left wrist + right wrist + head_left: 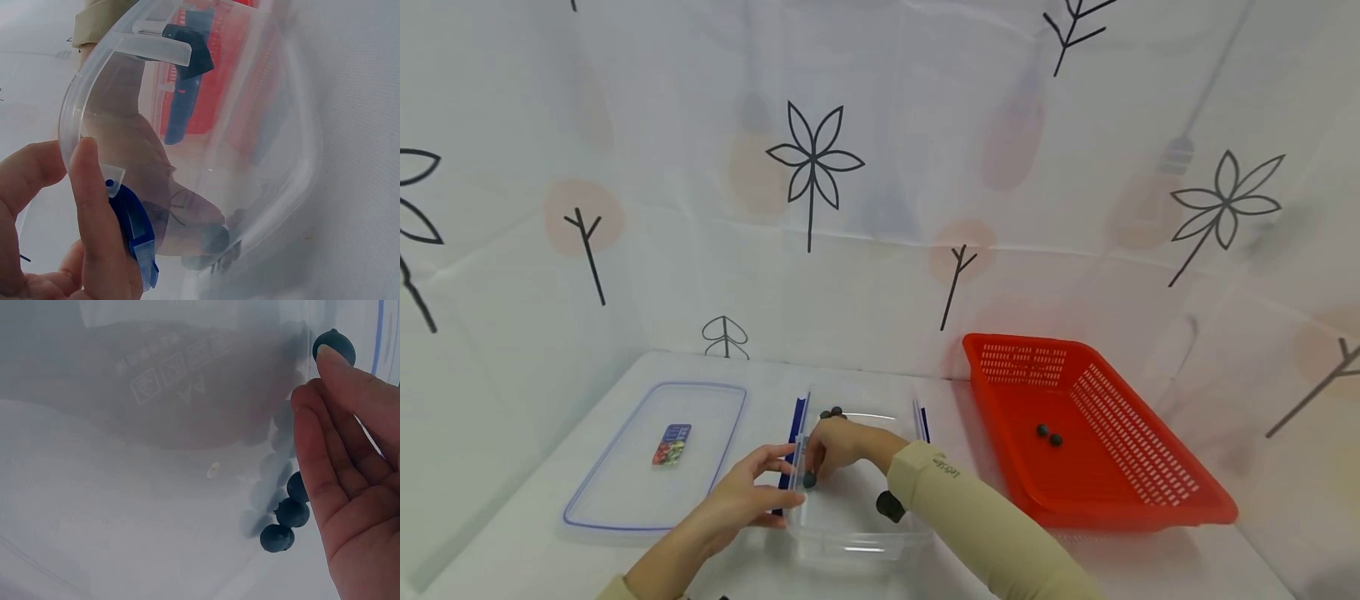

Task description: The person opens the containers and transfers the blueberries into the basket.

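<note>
A clear plastic box (865,521) with blue side latches stands in front of me. My right hand (838,446) reaches inside it, fingers bent, pinching a dark blueberry-like ball (340,347) by the left wall. The thumb overlaps this ball; the opposing fingertip contact is hidden. More such dark balls (292,512) lie in a row along that wall, partly behind the hand. My left hand (741,496) rests against the box's left side from outside, thumb and fingers spread. In the left wrist view its fingertips touch the rim near a blue latch (132,219).
To the right, a red basket (1150,512) holds two dark balls (1049,435). On the left lies a clear lid (617,492) with a blue edge and a colourful label (672,444). A patterned white curtain (887,208) hangs behind the white table (512,533).
</note>
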{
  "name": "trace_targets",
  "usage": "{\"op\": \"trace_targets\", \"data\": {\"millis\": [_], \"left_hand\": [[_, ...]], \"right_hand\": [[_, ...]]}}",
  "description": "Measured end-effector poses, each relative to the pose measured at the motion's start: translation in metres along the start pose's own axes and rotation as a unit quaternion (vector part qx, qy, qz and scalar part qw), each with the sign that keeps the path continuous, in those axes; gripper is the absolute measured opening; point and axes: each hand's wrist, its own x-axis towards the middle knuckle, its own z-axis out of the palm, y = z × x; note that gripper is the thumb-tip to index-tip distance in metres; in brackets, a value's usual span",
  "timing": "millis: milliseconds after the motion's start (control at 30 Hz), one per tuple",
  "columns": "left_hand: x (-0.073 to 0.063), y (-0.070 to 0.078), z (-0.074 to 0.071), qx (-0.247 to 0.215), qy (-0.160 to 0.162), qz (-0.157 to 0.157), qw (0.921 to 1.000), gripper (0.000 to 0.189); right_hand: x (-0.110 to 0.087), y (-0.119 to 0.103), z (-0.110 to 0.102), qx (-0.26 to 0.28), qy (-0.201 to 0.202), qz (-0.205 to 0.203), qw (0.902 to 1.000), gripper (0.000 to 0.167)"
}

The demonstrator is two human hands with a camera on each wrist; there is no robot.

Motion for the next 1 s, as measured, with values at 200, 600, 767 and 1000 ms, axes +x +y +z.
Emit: {"op": "trace_targets", "data": {"millis": [200,600,767,1000], "left_hand": [[0.0,0.0,-0.001,-0.001,-0.005,0.006,1.0,0.067],[0.003,-0.003,0.0,-0.001,-0.005,0.002,1.0,0.067],[0.004,-0.003,0.001,0.007,0.004,-0.002,1.0,0.067],[0.003,-0.002,0.003,0.017,0.026,-0.013,0.9994,0.067]], "right_hand": [[0.0,-0.003,0.001,0.017,-0.018,0.012,0.9996,0.013],[-0.009,0.001,-0.016,0.037,0.005,-0.008,0.9993,0.012],[-0.019,-0.001,-0.033,0.076,0.032,-0.01,0.9965,0.012],[-0.036,0.005,-0.057,0.09,0.071,0.004,0.9934,0.013]]}}
